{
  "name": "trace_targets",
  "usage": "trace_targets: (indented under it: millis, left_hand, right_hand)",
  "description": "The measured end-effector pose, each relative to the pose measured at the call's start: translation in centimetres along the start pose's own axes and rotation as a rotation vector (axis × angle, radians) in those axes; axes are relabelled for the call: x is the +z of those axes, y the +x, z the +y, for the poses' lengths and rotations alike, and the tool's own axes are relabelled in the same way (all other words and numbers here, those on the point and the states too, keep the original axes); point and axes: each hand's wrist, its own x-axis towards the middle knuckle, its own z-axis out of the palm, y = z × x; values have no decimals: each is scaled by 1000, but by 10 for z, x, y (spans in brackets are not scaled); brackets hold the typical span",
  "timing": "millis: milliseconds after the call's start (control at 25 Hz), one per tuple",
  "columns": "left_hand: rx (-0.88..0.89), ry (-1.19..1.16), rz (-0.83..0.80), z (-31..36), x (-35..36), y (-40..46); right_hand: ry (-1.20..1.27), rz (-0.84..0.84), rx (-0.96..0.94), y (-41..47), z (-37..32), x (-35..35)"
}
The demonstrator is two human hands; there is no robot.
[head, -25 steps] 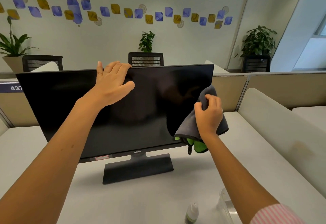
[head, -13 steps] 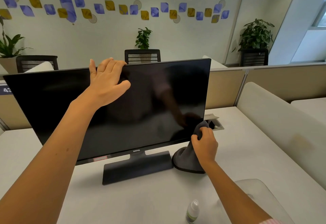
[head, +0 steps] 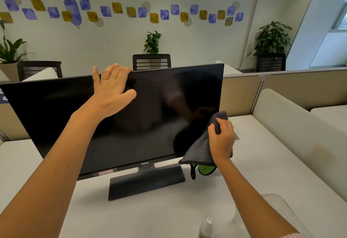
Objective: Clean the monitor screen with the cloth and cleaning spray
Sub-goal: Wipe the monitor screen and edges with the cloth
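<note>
A pale worktop (head: 262,162) carries the monitor (head: 131,121), whose dark screen faces the camera on a flat black stand (head: 146,183). At the near edge, in front of the stand and to its right, stands the spray bottle (head: 206,228), white cap up, only its top in view. Just right of it lies a clear plastic piece (head: 277,206), partly crossed by the right forearm. Behind the monitor run beige partitions (head: 293,87); beyond them stand two black chairs (head: 151,61) and potted plants (head: 272,37) against a wall with blue and yellow shapes (head: 131,12). A cream panel (head: 293,134) borders the worktop on the right.

Nothing lies between the camera and the screen except the two arms. The left arm reaches up from the lower left across the screen; the left hand (head: 110,89) is spread open, fingers hooked over the monitor's top edge, palm and thumb lying on the glass. The right arm comes in from the lower right, a pink striped sleeve (head: 289,236) at the frame's edge. The right hand (head: 222,140) is closed around a grey cloth (head: 199,151), bunched at the fingers and pressed to the screen's lower right corner. The cloth hangs down past the monitor's bottom edge, showing a green underside and a black loop just above the worktop, beside the stand's right end.
</note>
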Motion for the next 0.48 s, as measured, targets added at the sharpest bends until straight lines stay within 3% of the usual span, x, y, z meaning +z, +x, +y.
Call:
trace_targets:
  millis: [480]
  left_hand:
    - [19, 12, -3, -2, 2, 2]
  right_hand:
    - [51, 115, -284, 101, -86, -5]
